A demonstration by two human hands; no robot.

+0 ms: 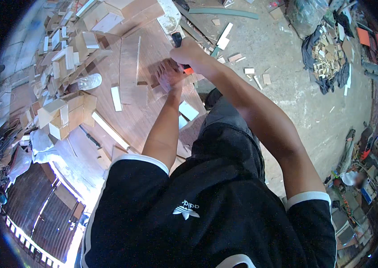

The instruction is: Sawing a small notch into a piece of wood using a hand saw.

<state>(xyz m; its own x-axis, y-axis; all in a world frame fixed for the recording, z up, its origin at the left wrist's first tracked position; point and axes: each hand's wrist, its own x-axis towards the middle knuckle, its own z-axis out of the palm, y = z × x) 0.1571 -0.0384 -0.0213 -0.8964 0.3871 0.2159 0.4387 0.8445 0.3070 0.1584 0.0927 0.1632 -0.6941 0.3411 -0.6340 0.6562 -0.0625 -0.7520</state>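
At the right edge of the wooden worktop point(128, 96), my right hand point(188, 52) is closed around a black power tool with an orange part point(189, 70). Its black end point(177, 39) sticks out beyond my fist, and its exact kind is mostly hidden by my hand. Just to the left, my left hand point(169, 75) lies with fingers spread, pressing down on a flat wooden piece at the worktop's edge. A long thin board point(129, 60) lies left of that hand. Light-coloured offcuts point(189, 110) rest beside my left forearm.
Many small wooden boxes and pieces point(66, 60) pile up on the left. A clear plastic bottle point(89, 81) lies near an open wooden box point(75, 114). Offcuts point(249, 70) litter the concrete floor to the right, where a dark sack of scraps point(327, 60) stands.
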